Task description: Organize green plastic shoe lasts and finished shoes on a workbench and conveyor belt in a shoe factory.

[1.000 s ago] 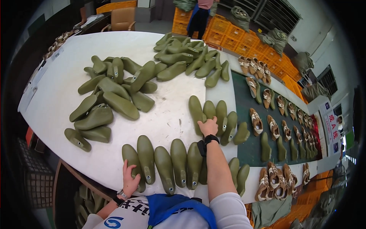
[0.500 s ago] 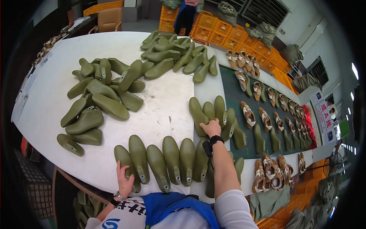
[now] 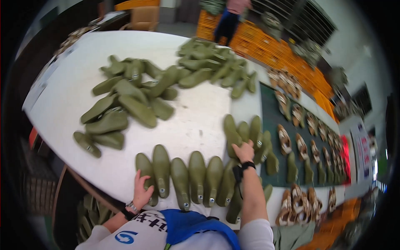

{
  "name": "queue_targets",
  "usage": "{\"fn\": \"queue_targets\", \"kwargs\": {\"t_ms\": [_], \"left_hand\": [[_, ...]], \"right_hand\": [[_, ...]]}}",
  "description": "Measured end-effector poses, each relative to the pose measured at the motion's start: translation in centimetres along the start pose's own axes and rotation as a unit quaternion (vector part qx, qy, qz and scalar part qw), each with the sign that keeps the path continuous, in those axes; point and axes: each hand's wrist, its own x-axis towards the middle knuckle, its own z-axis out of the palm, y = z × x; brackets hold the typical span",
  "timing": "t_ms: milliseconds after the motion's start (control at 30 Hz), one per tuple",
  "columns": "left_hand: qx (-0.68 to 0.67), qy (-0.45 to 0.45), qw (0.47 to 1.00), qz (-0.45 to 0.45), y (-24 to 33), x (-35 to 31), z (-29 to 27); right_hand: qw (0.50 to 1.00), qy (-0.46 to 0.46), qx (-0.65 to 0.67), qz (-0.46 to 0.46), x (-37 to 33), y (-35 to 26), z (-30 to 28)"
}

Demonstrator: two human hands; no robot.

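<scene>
Green shoe lasts stand in a row along the near edge of the white table. My left hand grips the heel end of the leftmost shoe last in that row, fingers curled along its side. My right hand reaches farther right, closed on the near end of a green shoe last in a small group. Its fingertips are partly hidden against the lasts. Beside that hand stand several more lasts, close together. Under my right forearm, another last is partly covered.
Two heaps of green lasts lie across the white table. To the right, a green conveyor belt carries rows of brown-and-white shoes and lasts. Orange crates and a person are beyond. More lasts sit below the table's left edge.
The whole view has shifted, so the table and lasts appear farther right, with some blur. Both hands stay at the same lasts.
</scene>
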Motion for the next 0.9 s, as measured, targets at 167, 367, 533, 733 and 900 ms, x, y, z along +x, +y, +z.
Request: {"fn": "queue_targets", "kwargs": {"t_ms": [167,367,533,733,900], "left_hand": [[0.071,-0.011,0.99,0.121,0.4,5.1,-1.8],[-0.034,0.104,0.993,0.054,-0.2,19.0,-3.0],[0.419,0.143,0.871,0.214,1.2,27.9,-3.4],[0.573,-0.012,0.791,0.215,-3.2,34.5,-5.1],[0.582,-0.05,0.779,0.229,-3.3,35.1,-4.8]], "right_hand": [[0.999,0.032,-0.02,-0.018,-0.7,2.9,-0.7],[0.949,0.12,0.084,-0.279,-1.3,-2.7,0.2],[0.9,-0.056,0.089,-0.423,-1.8,-13.1,2.0],[0.891,-0.047,-0.015,-0.452,1.2,-24.6,7.3],[0.896,0.013,-0.063,-0.439,2.4,-28.8,12.3]]}}
